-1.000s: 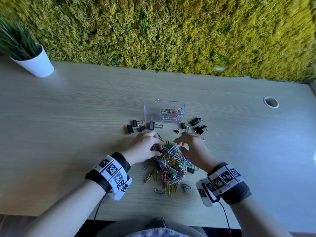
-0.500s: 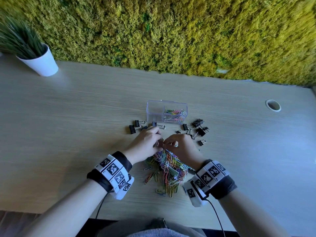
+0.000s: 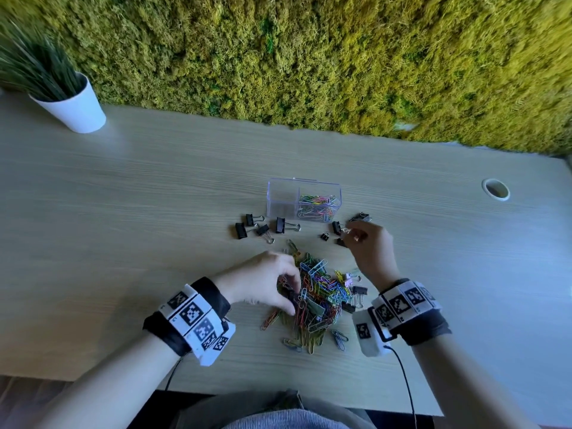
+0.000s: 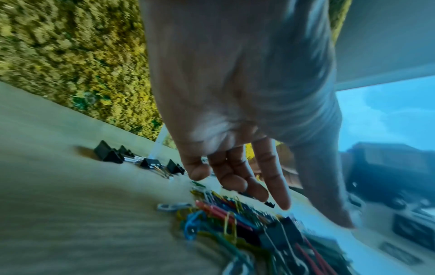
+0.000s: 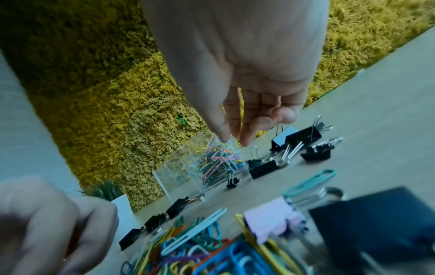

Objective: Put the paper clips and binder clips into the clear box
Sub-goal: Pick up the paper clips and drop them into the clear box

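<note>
Nearest, the left hand (image 3: 263,281) rests on the heap of coloured wire paper clips (image 3: 318,300) on the pale wooden bench (image 3: 123,212), fingers (image 4: 270,176) loosely extended, gripping nothing. Farther on, the right hand (image 3: 370,247) hovers by the black metal binder clips (image 3: 360,218); whether its curled fingers (image 5: 259,121) pinch anything, I cannot tell. Beyond stands the clear plastic box (image 3: 283,198), its right compartment holding paper clips.

Binder clips (image 3: 266,226) fringe the clear box's (image 3: 283,196) near side — bare table (image 3: 123,212) left.
</note>
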`<act>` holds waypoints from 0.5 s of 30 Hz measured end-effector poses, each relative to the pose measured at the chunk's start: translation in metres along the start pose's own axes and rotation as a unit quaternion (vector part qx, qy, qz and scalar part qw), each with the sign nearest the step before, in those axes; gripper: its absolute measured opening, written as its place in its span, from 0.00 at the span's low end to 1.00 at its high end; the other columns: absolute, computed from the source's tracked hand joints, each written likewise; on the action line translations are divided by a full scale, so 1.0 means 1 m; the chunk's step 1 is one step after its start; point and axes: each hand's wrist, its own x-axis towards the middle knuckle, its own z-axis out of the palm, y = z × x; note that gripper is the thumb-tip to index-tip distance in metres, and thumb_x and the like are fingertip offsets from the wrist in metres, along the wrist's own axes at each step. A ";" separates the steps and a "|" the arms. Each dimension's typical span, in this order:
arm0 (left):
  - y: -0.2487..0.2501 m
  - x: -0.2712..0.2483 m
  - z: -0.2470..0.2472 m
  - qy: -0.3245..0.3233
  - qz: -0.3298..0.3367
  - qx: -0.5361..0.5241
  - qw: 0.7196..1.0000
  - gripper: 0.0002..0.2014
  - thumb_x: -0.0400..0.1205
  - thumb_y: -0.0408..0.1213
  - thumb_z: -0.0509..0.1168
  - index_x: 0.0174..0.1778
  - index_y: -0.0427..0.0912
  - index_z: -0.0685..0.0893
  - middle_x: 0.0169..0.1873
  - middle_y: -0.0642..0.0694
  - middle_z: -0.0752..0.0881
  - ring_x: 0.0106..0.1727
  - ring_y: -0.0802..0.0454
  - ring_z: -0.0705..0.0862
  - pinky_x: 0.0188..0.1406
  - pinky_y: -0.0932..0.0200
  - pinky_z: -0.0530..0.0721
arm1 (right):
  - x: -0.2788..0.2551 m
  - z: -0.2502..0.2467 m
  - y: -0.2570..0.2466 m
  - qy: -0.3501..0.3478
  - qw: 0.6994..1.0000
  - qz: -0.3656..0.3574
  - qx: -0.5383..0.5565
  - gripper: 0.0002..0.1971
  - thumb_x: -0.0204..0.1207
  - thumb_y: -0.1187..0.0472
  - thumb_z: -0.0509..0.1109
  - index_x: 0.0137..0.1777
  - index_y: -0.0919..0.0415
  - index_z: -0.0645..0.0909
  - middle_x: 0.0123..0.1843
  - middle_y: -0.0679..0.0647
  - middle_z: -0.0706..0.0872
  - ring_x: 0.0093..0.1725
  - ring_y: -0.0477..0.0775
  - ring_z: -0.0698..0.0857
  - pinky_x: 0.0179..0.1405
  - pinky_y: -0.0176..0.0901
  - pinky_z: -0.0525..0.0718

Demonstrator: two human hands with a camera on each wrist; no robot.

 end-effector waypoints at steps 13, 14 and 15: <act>-0.006 0.004 -0.008 0.134 -0.023 -0.082 0.987 0.05 0.75 0.40 0.72 0.41 0.43 0.87 0.38 0.52 0.88 0.39 0.62 0.84 0.43 0.65 0.83 | -0.024 0.005 -0.017 -0.166 0.981 -0.100 -0.017 0.09 0.73 0.68 0.70 0.49 0.58 0.88 0.40 0.48 0.88 0.31 0.43 0.80 0.34 0.28 0.73; -0.009 0.005 -0.011 0.158 -0.031 -0.082 0.984 0.05 0.76 0.40 0.72 0.42 0.42 0.87 0.39 0.52 0.88 0.38 0.64 0.84 0.42 0.67 0.83 | -0.026 0.003 -0.018 -0.187 0.975 -0.117 -0.029 0.10 0.73 0.69 0.69 0.51 0.57 0.87 0.43 0.48 0.88 0.32 0.41 0.79 0.34 0.25 0.73; -0.012 0.005 -0.013 0.185 -0.042 -0.071 0.979 0.05 0.76 0.39 0.71 0.42 0.41 0.87 0.39 0.52 0.88 0.36 0.67 0.83 0.40 0.70 0.83 | -0.027 0.001 -0.020 -0.218 0.966 -0.130 -0.044 0.11 0.73 0.69 0.68 0.52 0.56 0.86 0.45 0.48 0.88 0.33 0.37 0.78 0.35 0.23 0.72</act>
